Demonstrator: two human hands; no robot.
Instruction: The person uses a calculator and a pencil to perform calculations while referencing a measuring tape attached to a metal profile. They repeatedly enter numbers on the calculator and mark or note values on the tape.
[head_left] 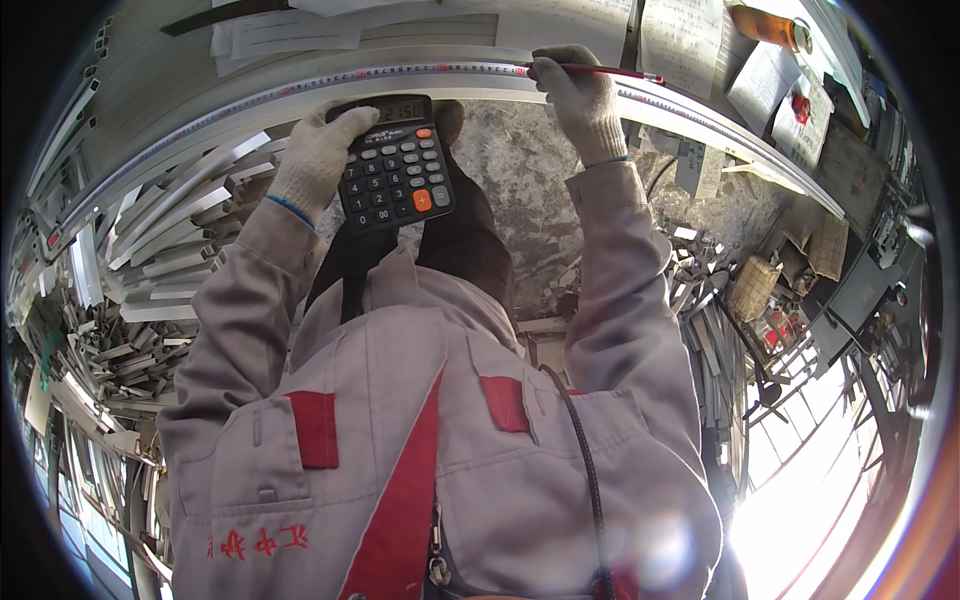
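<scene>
My left hand (318, 158), in a pale knitted glove, grips a black calculator (385, 190) by its upper left side. Its keys face up, with two orange ones among the grey and black, and digits show on its display. In my gloved right hand (585, 108) is a thin red pencil or pen (625, 73), pointing across the bench edge. That hand rests at a long measuring scale (440, 70) with printed marks, which runs along the bench's near edge. The calculator is held just short of that edge, above my legs.
Handwritten papers (675, 45) lie on the bench, with an orange cylindrical object (765, 27) at the far right. Stacked metal profile pieces (180, 225) fill the left side below the bench. Cardboard boxes (755, 288) and more metal lengths (710, 350) stand at right, beside the concrete floor (535, 190).
</scene>
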